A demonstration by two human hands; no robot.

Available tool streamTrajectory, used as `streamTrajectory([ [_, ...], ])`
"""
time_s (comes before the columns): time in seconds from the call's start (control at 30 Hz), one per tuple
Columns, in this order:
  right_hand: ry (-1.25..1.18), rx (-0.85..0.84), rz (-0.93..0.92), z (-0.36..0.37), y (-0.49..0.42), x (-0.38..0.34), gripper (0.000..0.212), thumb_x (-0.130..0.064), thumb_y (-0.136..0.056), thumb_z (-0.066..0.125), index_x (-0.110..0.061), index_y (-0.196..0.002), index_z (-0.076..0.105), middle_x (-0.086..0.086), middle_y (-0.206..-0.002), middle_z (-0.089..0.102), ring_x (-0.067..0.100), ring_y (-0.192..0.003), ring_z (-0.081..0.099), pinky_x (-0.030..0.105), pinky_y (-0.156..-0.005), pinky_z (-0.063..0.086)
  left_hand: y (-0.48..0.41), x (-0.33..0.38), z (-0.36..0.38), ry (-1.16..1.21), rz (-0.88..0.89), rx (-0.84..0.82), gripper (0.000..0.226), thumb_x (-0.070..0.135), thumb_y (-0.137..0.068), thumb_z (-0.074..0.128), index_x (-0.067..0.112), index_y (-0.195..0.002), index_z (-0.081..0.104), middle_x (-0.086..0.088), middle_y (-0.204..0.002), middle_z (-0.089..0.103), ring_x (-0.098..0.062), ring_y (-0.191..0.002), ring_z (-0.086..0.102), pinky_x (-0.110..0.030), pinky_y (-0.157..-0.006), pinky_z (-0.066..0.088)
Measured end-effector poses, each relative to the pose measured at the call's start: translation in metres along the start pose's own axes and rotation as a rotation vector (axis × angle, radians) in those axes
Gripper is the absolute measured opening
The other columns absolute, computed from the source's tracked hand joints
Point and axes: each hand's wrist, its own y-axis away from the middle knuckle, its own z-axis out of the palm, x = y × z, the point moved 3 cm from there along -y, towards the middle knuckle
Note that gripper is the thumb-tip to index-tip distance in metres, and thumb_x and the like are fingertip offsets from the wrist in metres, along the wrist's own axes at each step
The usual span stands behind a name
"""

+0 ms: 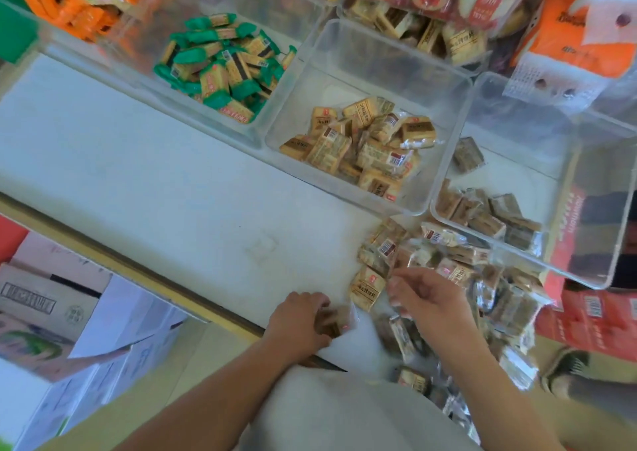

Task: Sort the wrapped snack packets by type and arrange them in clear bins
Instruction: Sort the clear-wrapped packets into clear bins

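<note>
Fingers of the left hand (300, 323) curl over a dark brown packet (337, 325), gripping it at the near edge of the white tabletop (155, 182).

Head view: the right hand (427, 299) hovers over the loose pile (458, 271) of unsorted packets. Its fingers are bent and blurred, so whether they pinch a wrapper cannot be told. Beyond the pile stand the clear bins. The middle bin (344, 47) holds tan packets (362, 144), and the right bin (517, 123) holds darker brown packets (489, 216) that appear to match the one in the left hand. Further left lie green packets (220, 68) and orange packets (76, 2).

Handling, as judged: each packet looks light, its glossy film slippery and crinkly, its contents probably brittle. Take hold across the flat faces or by a crimped end seal, without squeezing.
</note>
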Motion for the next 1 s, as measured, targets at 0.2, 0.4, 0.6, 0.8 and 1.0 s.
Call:
streamTrajectory([
  [0.2,-0.057,-0.031,0.122,-0.013,0.019,0.035,0.009,-0.024,-0.098,0.066,-0.025,-0.096,0.076,0.005,-0.085,0.077,0.025,-0.078,0.073,0.054,-0.086,0.059,0.024,0.014,-0.001,0.245,0.025,0.228,0.038,0.058,-0.079,0.071,0.025,-0.095,0.062,0.009,-0.091,0.055,-0.011,-0.084,0.056,-0.026,-0.072,0.046],
  [0.4,-0.293,-0.107,0.178,-0.018,0.038,0.037,0.038,-0.04,-0.085,0.079,-0.015,-0.111,0.069,0.014,-0.09,0.076,0.036,-0.084,0.075,0.052,-0.08,0.063,0.064,0.093,-0.001,0.376,0.331,0.384,0.032,0.038,-0.083,0.075,0.035,-0.113,0.066,0.017,-0.102,0.05,-0.007,-0.077,0.06,-0.022,-0.068,0.052],
  [0.6,-0.21,0.171,0.13,-0.083,0.034,0.071,0.03,-0.035,-0.083,0.083,-0.039,-0.109,0.068,0.0,-0.093,0.077,0.034,-0.078,0.072,0.05,-0.07,0.062,0.053,0.131,0.025,0.386,0.448,0.259,0.039,0.024,-0.09,0.061,0.027,-0.129,0.063,0.019,-0.121,0.053,-0.004,-0.104,0.06,-0.025,-0.09,0.053],
  [0.8,-0.23,0.257,0.136,-0.144,0.027,0.098,0.031,-0.024,-0.081,0.085,-0.025,-0.108,0.071,-0.001,-0.096,0.078,0.029,-0.088,0.074,0.046,-0.08,0.062,0.009,0.138,0.033,0.156,0.168,0.248,0.082,0.054,-0.081,0.075,0.029,-0.151,0.038,0.01,-0.146,0.037,-0.013,-0.131,0.044,-0.027,-0.103,0.043],
  [1.0,-0.285,0.186,0.163,-0.143,0.017,0.115,0.025,-0.015,-0.086,0.08,-0.027,-0.105,0.069,0.002,-0.085,0.073,0.028,-0.081,0.068,0.048,-0.085,0.057,-0.011,0.154,0.039,0.099,0.114,0.295,0.112,0.072,-0.065,0.075,0.038,-0.157,0.02,0.011,-0.153,0.017,-0.018,-0.143,0.03,-0.04,-0.114,0.043],
])
